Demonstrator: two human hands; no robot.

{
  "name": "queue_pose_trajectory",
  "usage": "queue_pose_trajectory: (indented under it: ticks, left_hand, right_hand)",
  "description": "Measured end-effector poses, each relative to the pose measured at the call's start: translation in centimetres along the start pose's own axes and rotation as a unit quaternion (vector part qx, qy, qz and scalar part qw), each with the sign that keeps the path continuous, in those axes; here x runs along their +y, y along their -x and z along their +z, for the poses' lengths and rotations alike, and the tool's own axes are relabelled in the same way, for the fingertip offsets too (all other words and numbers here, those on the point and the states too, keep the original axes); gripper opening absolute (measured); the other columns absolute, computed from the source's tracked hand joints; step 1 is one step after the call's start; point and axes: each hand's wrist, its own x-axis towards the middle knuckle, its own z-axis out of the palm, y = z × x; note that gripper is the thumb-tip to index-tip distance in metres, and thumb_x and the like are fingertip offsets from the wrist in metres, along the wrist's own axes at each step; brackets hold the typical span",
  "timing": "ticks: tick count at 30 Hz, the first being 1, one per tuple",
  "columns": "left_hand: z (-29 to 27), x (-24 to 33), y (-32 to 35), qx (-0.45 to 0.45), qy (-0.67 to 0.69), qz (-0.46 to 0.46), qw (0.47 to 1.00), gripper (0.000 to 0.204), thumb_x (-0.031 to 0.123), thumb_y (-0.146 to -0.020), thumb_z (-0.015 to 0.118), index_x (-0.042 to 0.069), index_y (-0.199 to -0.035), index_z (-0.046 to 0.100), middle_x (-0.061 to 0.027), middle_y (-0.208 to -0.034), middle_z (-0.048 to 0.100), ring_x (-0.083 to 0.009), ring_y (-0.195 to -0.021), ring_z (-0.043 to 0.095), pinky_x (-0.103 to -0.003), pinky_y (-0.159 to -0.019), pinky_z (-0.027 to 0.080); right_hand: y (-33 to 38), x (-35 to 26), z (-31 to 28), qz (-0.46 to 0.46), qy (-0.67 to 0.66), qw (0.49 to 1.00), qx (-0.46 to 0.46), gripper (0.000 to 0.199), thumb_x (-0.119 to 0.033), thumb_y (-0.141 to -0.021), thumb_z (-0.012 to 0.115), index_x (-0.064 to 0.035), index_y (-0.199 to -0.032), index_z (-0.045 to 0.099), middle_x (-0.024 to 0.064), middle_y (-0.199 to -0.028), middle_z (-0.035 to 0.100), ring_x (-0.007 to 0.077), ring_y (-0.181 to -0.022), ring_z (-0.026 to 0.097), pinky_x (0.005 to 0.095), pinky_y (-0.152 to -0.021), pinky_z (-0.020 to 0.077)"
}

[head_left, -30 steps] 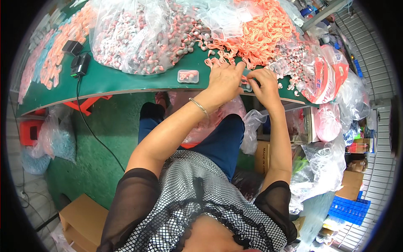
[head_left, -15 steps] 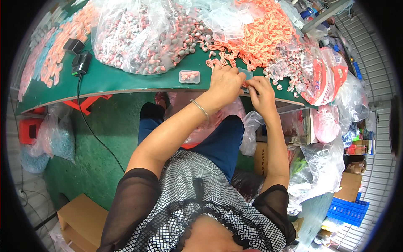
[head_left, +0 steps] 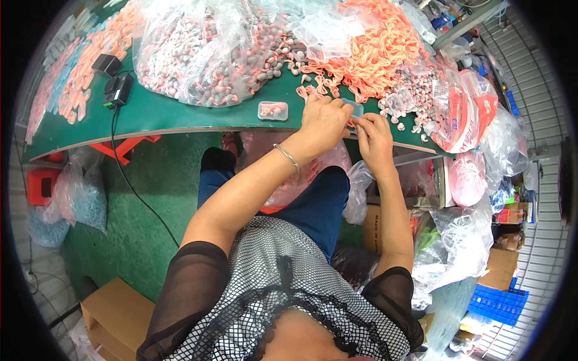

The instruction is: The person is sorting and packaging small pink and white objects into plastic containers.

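Observation:
My left hand [head_left: 326, 122] bends over the table's front edge, its fingers closed around a small clear plastic case [head_left: 356, 109]. From the right, my right hand [head_left: 374, 136] pinches at the near side of that case, where a bit of coral-pink earphone cord [head_left: 351, 122] shows between the two hands. The fingers hide most of the case. To the left lies another clear case [head_left: 273, 111], closed, with a coiled pink earphone set inside. A few loose coral cords [head_left: 312, 90] lie just beyond my left hand.
A large pile of coral earphone cords [head_left: 385, 45] covers the back right of the green table [head_left: 198, 116]. Grey-and-pink earbuds fill a big clear bag [head_left: 192, 60]. A black adapter [head_left: 118, 90] trails its cable over the edge. Plastic bags [head_left: 463, 237] crowd the right side.
My right hand has shifted slightly, its fingers drawn closer together at the case. My left hand stays nearly in place.

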Motion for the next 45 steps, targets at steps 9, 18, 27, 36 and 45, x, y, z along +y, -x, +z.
queue_pose_trajectory:
  ticks: [9,18,27,36,45]
  left_hand:
    - [-0.1,0.1,-0.3,-0.012,0.003,-0.008,1.0,0.046,0.024,-0.063,0.082,0.012,-0.103,0.062,-0.0055,-0.087,0.064,-0.026,-0.085,0.064,-0.043,-0.076,0.04]
    - [-0.5,0.1,-0.5,0.012,0.028,-0.024,0.999,0.055,0.022,-0.063,0.084,0.014,-0.112,0.061,-0.004,-0.094,0.063,-0.0254,-0.093,0.061,-0.043,-0.078,0.039]
    - [0.4,-1.3,-1.2,-0.007,-0.015,0.103,0.995,0.024,0.026,-0.071,0.078,0.013,-0.088,0.071,-0.0022,-0.086,0.062,-0.0217,-0.092,0.061,-0.04,-0.079,0.04]
    - [-3.4,-2.3,0.1,0.016,0.04,0.128,0.991,0.017,0.024,-0.074,0.075,0.011,-0.084,0.069,-0.0028,-0.08,0.061,-0.0218,-0.086,0.06,-0.036,-0.075,0.041]
    - [-9.0,-6.8,4.6,0.076,-0.115,0.081,0.987,0.025,0.022,-0.073,0.075,0.012,-0.094,0.065,-0.002,-0.095,0.061,-0.0201,-0.089,0.059,-0.036,-0.075,0.041]
  right_hand:
    - [-2.8,3.0,0.2,0.061,0.148,0.985,-0.057,0.023,-0.014,-0.083,0.067,-0.0126,-0.105,0.068,0.0081,-0.094,0.065,0.0287,-0.094,0.06,0.0461,-0.086,0.04]
    - [-1.5,1.6,-1.9,0.045,-0.079,0.995,-0.032,0.024,0.001,-0.076,0.07,-0.0023,-0.099,0.064,0.0121,-0.092,0.066,0.0287,-0.085,0.064,0.036,-0.075,0.0513]
    - [0.4,0.8,-1.4,0.003,-0.054,0.998,-0.024,0.034,-0.002,-0.076,0.072,-0.0026,-0.108,0.063,0.0151,-0.101,0.062,0.0329,-0.095,0.061,0.0374,-0.082,0.0502]
    - [-1.1,-2.0,-1.0,0.046,-0.121,0.991,-0.017,0.024,-0.003,-0.08,0.071,-0.0012,-0.104,0.065,0.0131,-0.094,0.064,0.0263,-0.083,0.063,0.0334,-0.075,0.0508]
    - [-5.7,-1.2,3.3,0.098,-0.187,0.977,0.02,0.017,-0.009,-0.082,0.069,-0.0041,-0.099,0.069,0.0116,-0.095,0.069,0.0262,-0.091,0.064,0.0357,-0.083,0.0489]
